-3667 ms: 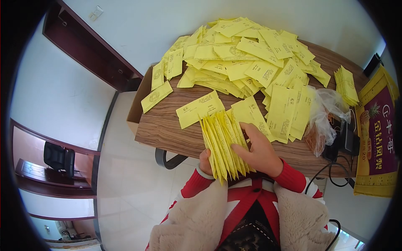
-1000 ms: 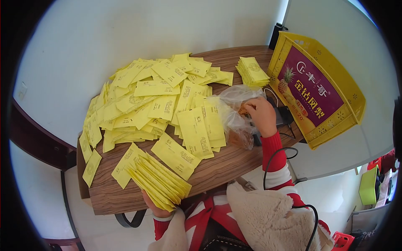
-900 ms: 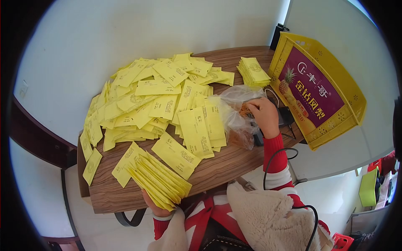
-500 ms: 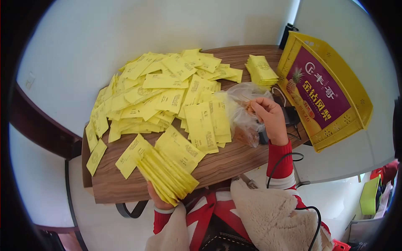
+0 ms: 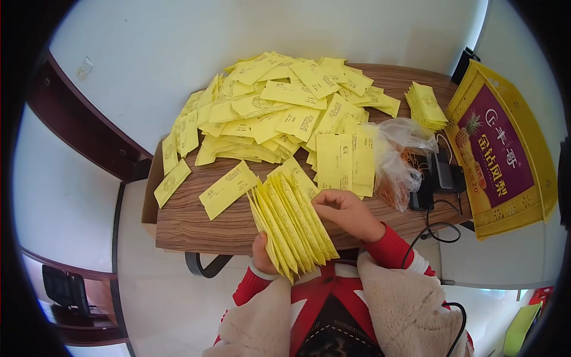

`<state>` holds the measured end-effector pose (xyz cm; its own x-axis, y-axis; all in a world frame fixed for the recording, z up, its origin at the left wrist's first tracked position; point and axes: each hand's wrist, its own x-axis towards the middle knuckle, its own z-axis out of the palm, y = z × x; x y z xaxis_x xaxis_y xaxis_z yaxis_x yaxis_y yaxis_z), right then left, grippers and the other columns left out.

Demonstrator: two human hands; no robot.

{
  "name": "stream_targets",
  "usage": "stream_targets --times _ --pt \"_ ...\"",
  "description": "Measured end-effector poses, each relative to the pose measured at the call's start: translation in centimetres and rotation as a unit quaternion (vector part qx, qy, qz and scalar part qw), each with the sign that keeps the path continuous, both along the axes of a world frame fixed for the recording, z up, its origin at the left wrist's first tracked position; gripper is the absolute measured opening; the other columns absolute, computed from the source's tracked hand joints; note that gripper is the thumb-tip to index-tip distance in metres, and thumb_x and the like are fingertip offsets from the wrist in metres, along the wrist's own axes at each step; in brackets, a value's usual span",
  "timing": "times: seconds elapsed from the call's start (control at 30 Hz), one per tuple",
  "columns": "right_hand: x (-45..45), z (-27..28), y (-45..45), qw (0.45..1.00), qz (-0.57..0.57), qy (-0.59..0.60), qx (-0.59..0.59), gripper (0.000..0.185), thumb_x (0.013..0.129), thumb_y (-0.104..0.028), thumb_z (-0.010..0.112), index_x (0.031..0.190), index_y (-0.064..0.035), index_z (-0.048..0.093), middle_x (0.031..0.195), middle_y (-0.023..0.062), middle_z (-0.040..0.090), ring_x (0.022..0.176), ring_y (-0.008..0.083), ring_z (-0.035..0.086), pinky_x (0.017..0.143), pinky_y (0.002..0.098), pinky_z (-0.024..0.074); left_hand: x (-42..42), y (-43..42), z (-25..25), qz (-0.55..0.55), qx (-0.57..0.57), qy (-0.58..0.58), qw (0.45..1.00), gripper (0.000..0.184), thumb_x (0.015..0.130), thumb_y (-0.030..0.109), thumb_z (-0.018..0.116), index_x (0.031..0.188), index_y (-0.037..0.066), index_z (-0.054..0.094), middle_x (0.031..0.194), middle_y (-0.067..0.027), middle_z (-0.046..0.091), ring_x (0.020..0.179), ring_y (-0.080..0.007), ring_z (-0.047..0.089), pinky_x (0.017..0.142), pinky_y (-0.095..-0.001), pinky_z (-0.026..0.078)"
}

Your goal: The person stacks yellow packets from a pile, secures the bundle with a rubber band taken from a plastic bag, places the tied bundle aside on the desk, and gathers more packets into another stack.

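My right hand [image 5: 354, 216] has come away from the clear plastic bag and is now at the right edge of the bundle of yellow packets [image 5: 291, 223]. Nearest me, at the bottom of the frame, is my beige fleece [image 5: 410, 300]. The bundle stands in the centre, its packets side by side and leaning, the lower ends toward me. The fingers of my left hand [image 5: 262, 254] grasp its lower left side; those of my right are curled in, thumb to fingertips, and I cannot tell whether anything is pinched there. Past it, on the wooden bench [image 5: 199, 235], a single packet [image 5: 228, 189] lies to the left of the bundle. Right of centre is the clear plastic bag [image 5: 397, 140] with thin orange strands [image 5: 410, 159] in it, next to some dark devices [image 5: 440, 172]. Farther off, a big heap of packets [image 5: 256, 116] fills the upper middle. A small neat stack [image 5: 426, 107] lies at upper right, and beyond it leans a yellow crate [image 5: 526, 209] with a pineapple on its purple panel.
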<state>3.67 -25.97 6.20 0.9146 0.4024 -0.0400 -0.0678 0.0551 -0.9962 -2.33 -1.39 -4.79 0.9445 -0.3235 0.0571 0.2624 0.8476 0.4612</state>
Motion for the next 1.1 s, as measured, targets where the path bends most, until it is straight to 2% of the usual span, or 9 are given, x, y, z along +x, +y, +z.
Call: stream_targets --times 0.1,0.23,0.27,0.33,0.4,0.57,0.77,0.9,1.1 --pt "0.1 -0.4 0.2 0.999 0.0 0.036 0.008 0.009 0.098 -0.009 0.067 0.102 -0.0033 0.073 0.096 0.0034 0.07 0.086 0.0067 0.058 0.078 0.0199 0.0435 -0.3 -0.4 0.2 0.099 0.091 -0.026 0.991 0.063 0.1 0.037 0.066 0.151 0.004 0.049 0.135 -0.0186 0.068 0.112 -0.0335 0.072 0.089 -0.0453 0.063" --pt "0.5 -1.8 0.9 0.937 0.005 0.202 0.284 0.013 0.101 -0.01 0.061 0.107 -0.0037 0.07 0.095 0.0052 0.065 0.089 0.0116 0.055 0.081 0.0258 0.044 -0.5 -0.3 -1.2 0.141 0.128 0.003 0.982 0.065 0.101 0.04 0.064 0.152 0.004 0.049 0.137 -0.0197 0.066 0.113 -0.0356 0.071 0.091 -0.0468 0.062" --pt "0.6 -2.3 1.1 0.936 0.008 0.205 0.286 0.013 0.101 -0.01 0.061 0.107 -0.0037 0.07 0.095 0.0052 0.065 0.089 0.0116 0.055 0.081 0.0258 0.044 -0.6 -0.4 -1.0 0.144 0.131 0.006 0.981 0.065 0.101 0.04 0.064 0.152 0.004 0.049 0.137 -0.0197 0.066 0.113 -0.0356 0.071 0.091 -0.0468 0.062" --pt "0.9 -3.2 1.2 0.888 0.069 0.21 0.404 0.014 0.102 -0.011 0.057 0.108 -0.0042 0.069 0.092 0.0055 0.062 0.089 0.0133 0.054 0.081 0.0284 0.0435 -0.1 -0.5 -0.6 0.025 -0.028 0.005 0.999 0.066 0.1 0.04 0.065 0.152 0.004 0.048 0.139 -0.02 0.065 0.114 -0.0363 0.071 0.092 -0.0468 0.062" --pt "1.2 -3.7 1.0 0.822 0.125 0.208 0.515 0.016 0.104 -0.012 0.054 0.109 -0.0047 0.068 0.09 0.0058 0.058 0.09 0.015 0.052 0.081 0.0309 0.043 0.4 -0.9 -0.3 -0.097 -0.187 0.002 0.978 0.067 0.1 0.039 0.066 0.153 0.003 0.047 0.14 -0.0204 0.064 0.114 -0.037 0.071 0.092 -0.0469 0.062" --pt "0.5 -3.8 1.4 0.821 0.056 0.226 0.522 0.022 0.108 -0.014 0.049 0.118 -0.0037 0.066 0.079 0.0039 0.052 0.072 0.0109 0.048 0.067 0.026 0.0412 0.0 -0.9 -1.5 -0.118 -0.158 0.016 0.98 0.066 0.099 0.035 0.066 0.154 0.003 0.046 0.143 -0.0206 0.063 0.116 -0.0374 0.07 0.094 -0.0474 0.061" --pt "-0.2 -3.4 0.7 0.837 0.109 0.227 0.486 0.031 0.108 -0.012 0.049 0.135 -0.0015 0.06 0.07 -0.0008 0.052 0.053 0.0071 0.041 0.05 0.0194 0.0332 -0.2 -1.2 -0.8 -0.152 -0.175 0.023 0.972 0.067 0.098 0.03 0.065 0.155 0.003 0.044 0.143 -0.0208 0.062 0.118 -0.0382 0.069 0.096 -0.0491 0.059" --pt "-0.2 -3.0 0.6 0.899 0.074 0.199 0.384 0.045 0.108 -0.007 0.049 0.153 -0.0036 0.047 0.068 -0.0013 0.057 0.041 0.0051 0.028 0.038 0.0179 0.0217 -0.2 -0.9 -1.0 -0.14 -0.166 0.041 0.975 0.067 0.098 0.027 0.065 0.155 0.002 0.043 0.143 -0.0223 0.062 0.119 -0.0389 0.068 0.097 -0.049 0.058" --pt "0.1 -1.7 -0.7 0.904 0.041 0.221 0.363 0.049 0.11 -0.006 0.047 0.159 -0.0068 0.042 0.07 0.0019 0.058 0.039 0.0025 0.018 0.035 0.0183 0.013 0.0 -0.2 0.6 -0.044 -0.094 0.088 0.991 0.063 0.098 0.022 0.063 0.153 0.0 0.045 0.14 -0.0233 0.063 0.117 -0.0388 0.069 0.095 -0.046 0.059"
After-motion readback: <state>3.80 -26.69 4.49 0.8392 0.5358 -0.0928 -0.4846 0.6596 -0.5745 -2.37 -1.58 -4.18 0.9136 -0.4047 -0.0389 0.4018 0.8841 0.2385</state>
